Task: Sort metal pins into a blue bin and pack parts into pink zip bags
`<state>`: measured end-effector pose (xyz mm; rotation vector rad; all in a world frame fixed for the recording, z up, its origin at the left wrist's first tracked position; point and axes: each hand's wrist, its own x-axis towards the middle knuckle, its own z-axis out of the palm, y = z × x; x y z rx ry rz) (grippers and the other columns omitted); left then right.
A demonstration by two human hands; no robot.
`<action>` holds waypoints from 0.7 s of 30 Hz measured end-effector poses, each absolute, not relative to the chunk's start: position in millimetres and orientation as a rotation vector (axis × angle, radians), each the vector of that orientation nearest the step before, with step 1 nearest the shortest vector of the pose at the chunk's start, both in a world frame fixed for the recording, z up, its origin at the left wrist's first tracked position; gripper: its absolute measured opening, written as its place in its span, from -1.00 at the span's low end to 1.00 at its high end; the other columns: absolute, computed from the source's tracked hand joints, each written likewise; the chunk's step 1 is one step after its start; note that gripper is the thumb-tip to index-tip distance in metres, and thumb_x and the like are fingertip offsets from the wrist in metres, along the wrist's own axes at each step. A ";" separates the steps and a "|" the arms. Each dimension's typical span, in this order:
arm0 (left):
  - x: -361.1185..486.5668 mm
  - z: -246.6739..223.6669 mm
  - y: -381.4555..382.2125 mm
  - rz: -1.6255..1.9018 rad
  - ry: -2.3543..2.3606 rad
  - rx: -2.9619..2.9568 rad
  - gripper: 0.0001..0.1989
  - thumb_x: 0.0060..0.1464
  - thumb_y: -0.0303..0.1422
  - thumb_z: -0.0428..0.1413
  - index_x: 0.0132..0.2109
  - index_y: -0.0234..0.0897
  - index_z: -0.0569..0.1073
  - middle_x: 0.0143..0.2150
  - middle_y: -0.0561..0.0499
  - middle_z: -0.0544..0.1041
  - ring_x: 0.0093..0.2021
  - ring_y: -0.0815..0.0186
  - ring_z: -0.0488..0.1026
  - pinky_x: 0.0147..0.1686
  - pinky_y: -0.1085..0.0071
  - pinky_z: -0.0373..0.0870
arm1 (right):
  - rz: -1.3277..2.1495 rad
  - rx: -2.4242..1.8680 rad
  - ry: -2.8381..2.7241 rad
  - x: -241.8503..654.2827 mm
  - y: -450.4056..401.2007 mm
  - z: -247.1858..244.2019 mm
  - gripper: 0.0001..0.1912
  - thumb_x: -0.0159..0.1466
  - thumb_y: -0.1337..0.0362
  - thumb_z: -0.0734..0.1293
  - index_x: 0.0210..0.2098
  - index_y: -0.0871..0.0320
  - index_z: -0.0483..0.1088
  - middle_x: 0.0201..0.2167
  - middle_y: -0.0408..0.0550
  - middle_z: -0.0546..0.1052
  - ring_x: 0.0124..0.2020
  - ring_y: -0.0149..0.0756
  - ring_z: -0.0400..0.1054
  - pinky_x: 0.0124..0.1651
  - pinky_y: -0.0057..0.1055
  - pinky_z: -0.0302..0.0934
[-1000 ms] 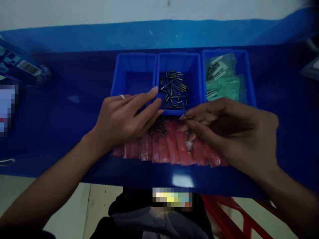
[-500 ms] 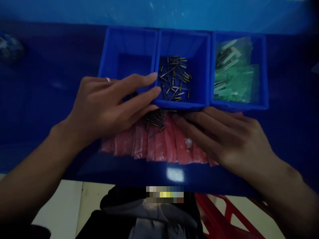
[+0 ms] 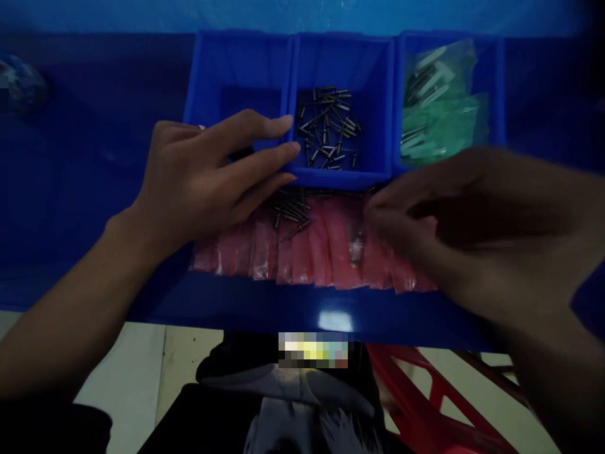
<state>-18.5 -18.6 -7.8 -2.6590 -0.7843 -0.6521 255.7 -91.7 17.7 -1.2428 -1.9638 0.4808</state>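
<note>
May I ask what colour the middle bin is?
The middle bin is blue, clearest in the head view.

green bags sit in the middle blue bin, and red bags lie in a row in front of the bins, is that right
Not quite: the head view shows the green bags in the right-hand bin, while the middle bin holds loose metal pins. The red bags do lie in a row in front.

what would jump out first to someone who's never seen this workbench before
Probably the row of red bags along the near side of the blue bins, with a small heap of loose pins at its far edge beside the left hand. Next come the bright green bags in the right-hand bin, then the scattered metal pins in the middle bin.
</note>
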 end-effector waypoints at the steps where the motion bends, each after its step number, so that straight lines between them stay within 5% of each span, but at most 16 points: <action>1: -18.3 -7.5 -19.0 -0.655 -0.790 -2.662 -0.65 0.34 -0.23 0.06 0.22 -0.08 0.41 0.23 0.07 0.52 -0.04 0.25 0.65 -0.31 0.46 0.50 | 0.486 -1.264 -1.868 255.5 -91.6 18.9 -0.96 0.33 0.26 0.43 -0.21 0.02 0.55 -0.37 -0.18 0.62 -0.41 -0.35 0.48 -0.37 -0.32 0.43; 5: -17.5 -6.8 -19.3 -0.683 -0.761 -2.655 -0.68 0.34 -0.25 0.09 0.20 -0.12 0.41 0.18 0.03 0.55 -0.06 0.23 0.66 -0.37 0.46 0.49 | 0.468 -1.286 -1.822 256.7 -90.1 20.2 -0.65 0.36 0.33 0.38 0.12 0.02 0.49 0.11 -0.10 0.57 -0.09 -0.21 0.54 -0.13 -0.20 0.49; 9: -17.1 -6.7 -19.4 -0.677 -0.744 -2.652 -0.67 0.33 -0.26 0.10 0.20 -0.15 0.42 0.19 0.01 0.55 -0.05 0.23 0.66 -0.37 0.46 0.49 | 0.212 -1.010 -2.246 257.7 -89.1 9.6 -0.68 0.32 0.44 0.39 0.04 0.09 0.52 0.03 -0.05 0.62 -0.06 -0.26 0.56 -0.08 -0.29 0.50; 14: -17.4 -6.9 -20.8 -0.645 -0.800 -2.660 -0.68 0.38 -0.24 0.02 0.21 -0.10 0.39 0.22 0.10 0.52 0.00 0.27 0.64 -0.30 0.46 0.51 | 0.051 -0.825 -2.697 251.4 -84.7 -12.3 -0.50 0.40 0.40 0.29 0.32 0.07 0.31 0.34 0.08 0.38 0.12 -0.03 0.44 -0.15 -0.14 0.51; 21: -16.0 -7.7 -18.0 -0.691 -0.737 -2.635 -0.68 0.34 -0.25 0.10 0.20 -0.11 0.43 0.19 0.04 0.56 -0.06 0.28 0.65 -0.38 0.52 0.44 | 0.127 -0.815 -2.605 247.2 -81.9 -15.0 -0.65 0.43 0.37 0.26 0.18 0.24 0.43 -0.05 0.12 0.55 -0.10 -0.17 0.42 -0.20 -0.24 0.43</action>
